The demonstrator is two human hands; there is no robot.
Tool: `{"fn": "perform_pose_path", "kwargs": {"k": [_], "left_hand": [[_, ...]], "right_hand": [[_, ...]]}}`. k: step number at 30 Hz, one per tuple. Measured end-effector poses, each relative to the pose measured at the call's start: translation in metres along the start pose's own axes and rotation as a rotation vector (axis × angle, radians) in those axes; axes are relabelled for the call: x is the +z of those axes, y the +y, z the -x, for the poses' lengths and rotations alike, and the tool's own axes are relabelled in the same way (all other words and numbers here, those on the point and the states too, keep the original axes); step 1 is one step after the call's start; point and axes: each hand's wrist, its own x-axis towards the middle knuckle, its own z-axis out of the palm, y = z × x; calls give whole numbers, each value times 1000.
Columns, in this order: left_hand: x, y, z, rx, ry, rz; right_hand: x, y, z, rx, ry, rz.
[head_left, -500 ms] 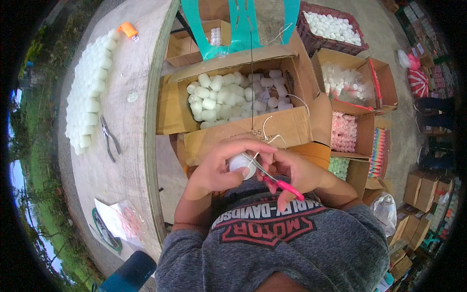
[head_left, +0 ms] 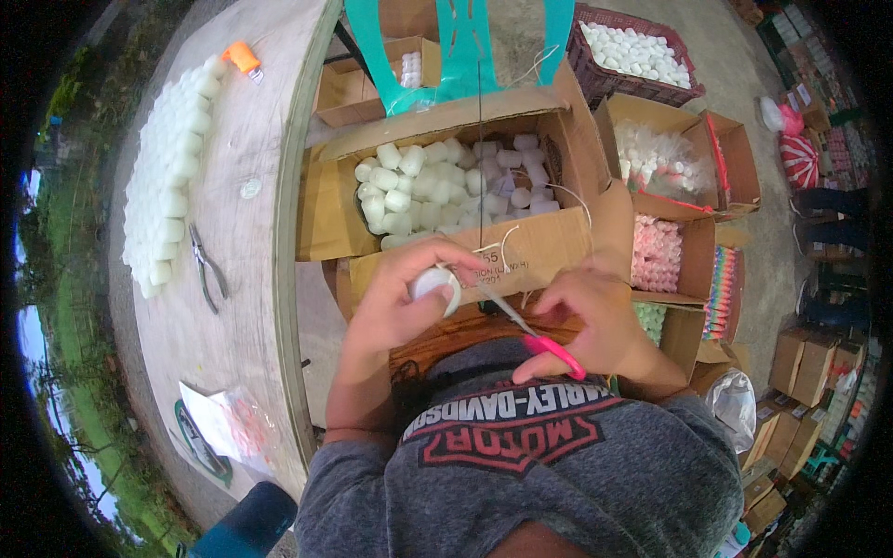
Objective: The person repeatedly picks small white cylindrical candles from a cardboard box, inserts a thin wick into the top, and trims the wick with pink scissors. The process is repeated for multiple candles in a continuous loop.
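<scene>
My left hand [head_left: 391,298] is closed around a short white candle [head_left: 434,285], with its round end facing up and a bit of wick beside my fingers. Pink-handled scissors [head_left: 554,355] hang from my right hand [head_left: 595,312], whose fingers pass around the handle. Their blades point up and left towards the candle but are apart from it. Just beyond my hands stands an open cardboard box [head_left: 549,244] holding many loose white candles [head_left: 409,191]. Pale loose strings [head_left: 581,197] curl over its right side.
On the table [head_left: 251,279] at left are rows of white candles [head_left: 172,167], pliers [head_left: 206,268], an orange object [head_left: 242,56] and a plastic packet [head_left: 237,423]. A teal chair [head_left: 462,46] stands ahead. At right are a crate [head_left: 688,91] and several cartons [head_left: 688,274].
My hands have drawn apart: the left went slightly left and up with the candle, the right moved right. The scissor blades have come away from the candle's wick.
</scene>
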Motion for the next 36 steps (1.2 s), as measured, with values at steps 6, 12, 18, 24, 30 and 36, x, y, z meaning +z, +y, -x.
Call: {"fn": "perform_pose_path", "kwargs": {"k": [6, 12, 18, 24, 30, 36], "left_hand": [[2, 12, -26, 205, -244, -433], [-28, 5, -64, -38, -204, -209], [-70, -141, -139, -501, -339, -732], [-32, -253, -194, 87, -364, -1395], [-15, -301, -236, 243, -32, -1309], [-23, -247, -212, 73, 37, -1055]], "right_hand": [[-8, -1, -16, -220, 251, 163], [0, 36, -16, -1, 103, -151], [-11, 44, -17, 11, 252, -137], [-19, 51, -15, -9, 377, -180], [-23, 58, -19, -134, 406, -88], [-21, 57, -24, -141, 358, -102]]}}
